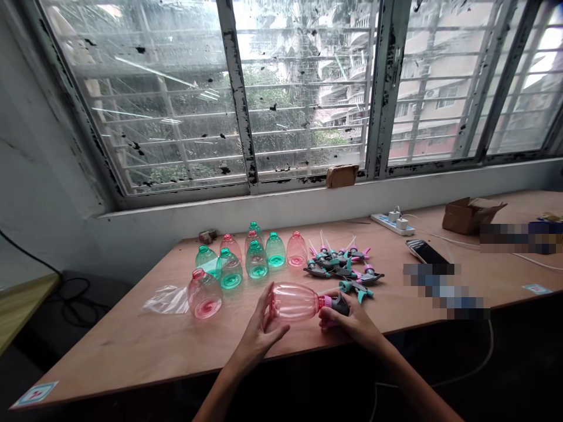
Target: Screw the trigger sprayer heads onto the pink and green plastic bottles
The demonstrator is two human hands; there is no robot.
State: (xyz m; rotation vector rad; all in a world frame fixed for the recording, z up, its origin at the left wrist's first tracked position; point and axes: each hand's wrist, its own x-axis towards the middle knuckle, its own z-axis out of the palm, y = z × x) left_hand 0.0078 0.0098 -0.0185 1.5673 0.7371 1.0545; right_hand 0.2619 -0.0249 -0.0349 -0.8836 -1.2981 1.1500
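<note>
One translucent pink plastic bottle (292,302) sits level between the left hand (260,333), fingers cupped wide (likely for steadiness), and right hand (358,323), closed round its grey-and-pink sprayer (338,304).

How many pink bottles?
5 pink bottles: one between left hand and right hand, one by the plastic bag, one beside the sprayers, two partly hidden behind green bottles.

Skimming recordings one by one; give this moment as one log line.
left hand: on pink bottle | right hand: at spray head | bottle: tilted sideways | behind: green bottles, pile of spray heads
</note>
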